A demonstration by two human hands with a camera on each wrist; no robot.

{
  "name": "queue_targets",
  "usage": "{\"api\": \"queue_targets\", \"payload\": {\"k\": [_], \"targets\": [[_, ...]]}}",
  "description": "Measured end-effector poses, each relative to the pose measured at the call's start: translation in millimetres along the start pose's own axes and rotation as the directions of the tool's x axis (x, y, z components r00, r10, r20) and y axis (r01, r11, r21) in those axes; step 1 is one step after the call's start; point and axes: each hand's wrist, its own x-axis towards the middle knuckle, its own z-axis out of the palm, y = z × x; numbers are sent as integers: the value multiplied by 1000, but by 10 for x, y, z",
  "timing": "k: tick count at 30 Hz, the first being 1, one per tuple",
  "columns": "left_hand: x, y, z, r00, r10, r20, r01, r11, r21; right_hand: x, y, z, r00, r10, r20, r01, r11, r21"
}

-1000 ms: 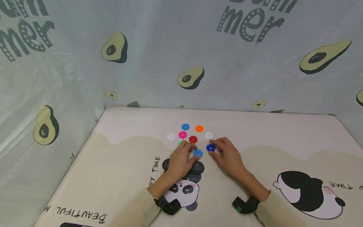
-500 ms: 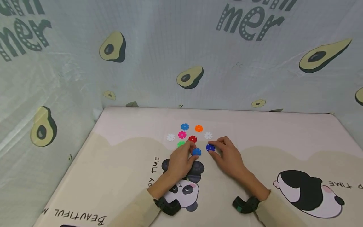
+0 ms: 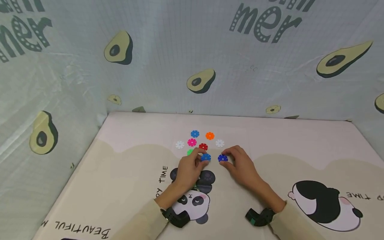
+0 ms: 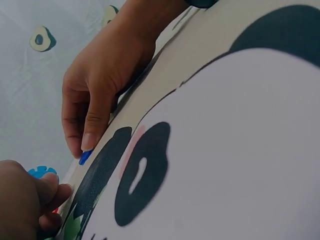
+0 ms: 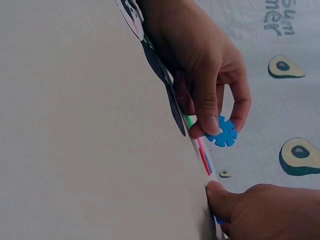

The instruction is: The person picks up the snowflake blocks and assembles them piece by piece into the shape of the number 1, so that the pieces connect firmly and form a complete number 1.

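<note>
a person's two hands work close together over a pale printed table point(image 3: 120, 186). the left hand point(image 3: 187, 168) has thumb and fingers drawn together, pinching a light blue notched disc point(image 3: 206, 157); the right wrist view shows that disc raised off the tabletop. the right hand point(image 3: 243, 166) pinches a dark blue notched disc point(image 3: 222, 158) between thumb and curled fingers, just to the right of the light blue one and apart from it. whether the dark blue disc touches the table is hard to tell.

just beyond the hands lie more discs: medium blue point(image 3: 195, 133), orange point(image 3: 210, 135), pink point(image 3: 192, 142), red point(image 3: 203, 146), one white at left point(image 3: 180, 144), another white at right point(image 3: 220, 143), and a green one point(image 3: 190, 152) partly hidden by the left hand.

writing shows in several places. the back curtain point(image 3: 165, 40), dotted with printed avocados point(image 3: 201, 81), reads "mer" in large dotted green letters point(image 3: 264, 25), the line above cut off. on the table, "beautiful" point(image 3: 82, 229) appears upside down at lower left; "time" point(image 3: 163, 174) runs sideways beside a panda print point(image 3: 195, 203); another "time" point(image 3: 358, 195), upside down, sits at right.
</note>
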Motion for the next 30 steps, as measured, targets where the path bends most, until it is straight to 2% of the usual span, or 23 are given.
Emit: {"api": "queue_targets", "payload": {"k": [8, 20, 30], "targets": [[19, -3, 4, 999, 38, -13, -38, 999, -30, 14, -13, -17, 1000, -26, -4, 26, 1000, -10], [16, -5, 42, 999, 37, 13, -37, 999, -11, -4, 11, -16, 1000, -31, -3, 31, 999, 14], [29, 17, 23, 999, 28, 18, -27, 999, -36, -3, 43, -34, 992, -110, -61, 113, 993, 39]]}}
